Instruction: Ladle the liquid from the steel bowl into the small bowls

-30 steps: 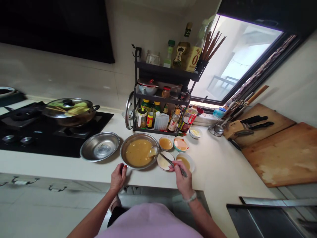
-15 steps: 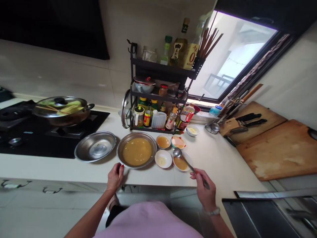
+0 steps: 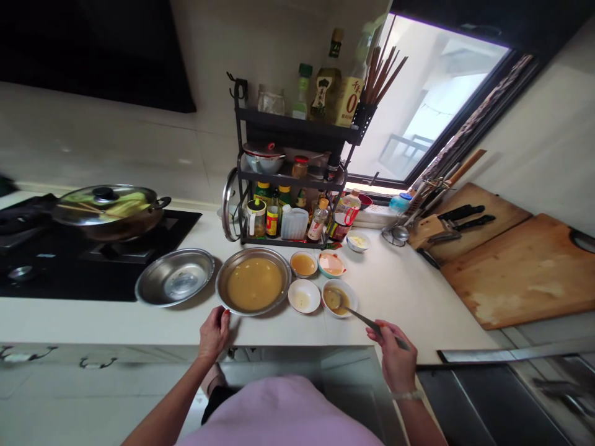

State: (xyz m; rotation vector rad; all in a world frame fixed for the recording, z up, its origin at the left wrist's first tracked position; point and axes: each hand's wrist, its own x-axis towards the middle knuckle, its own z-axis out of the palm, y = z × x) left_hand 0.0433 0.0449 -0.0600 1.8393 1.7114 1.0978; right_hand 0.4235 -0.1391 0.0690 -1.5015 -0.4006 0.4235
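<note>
My right hand [image 3: 396,356] is closed round the long handle of a ladle [image 3: 367,320]. The ladle's bowl sits in the brown liquid of a white bowl [image 3: 353,300]. With thumb and fingers, my left hand [image 3: 214,333] grips the near-left rim of a metal basin [image 3: 222,290] full of yellowish-brown liquid. Between basin and white bowl stands another white bowl [image 3: 303,286] with a little pale liquid at its bottom. Behind these are a small bowl [image 3: 304,265] of orange-brown liquid and a bowl of pinkish-orange liquid [image 3: 331,264].
An empty metal basin [image 3: 153,282] lies left, beside the stove, which carries a lidded pan [image 3: 114,226]. A black rack [image 3: 297,121] with bottles and jars stands behind. At the right are a bowl of chopped pale food [image 3: 358,241], a knife block [image 3: 430,232] and cutting boards [image 3: 520,279].
The ladle's bowl has gone down from above the white bowl's rim into its liquid. My right hand has shifted slightly right and down. My left hand stays at the basin's rim.
</note>
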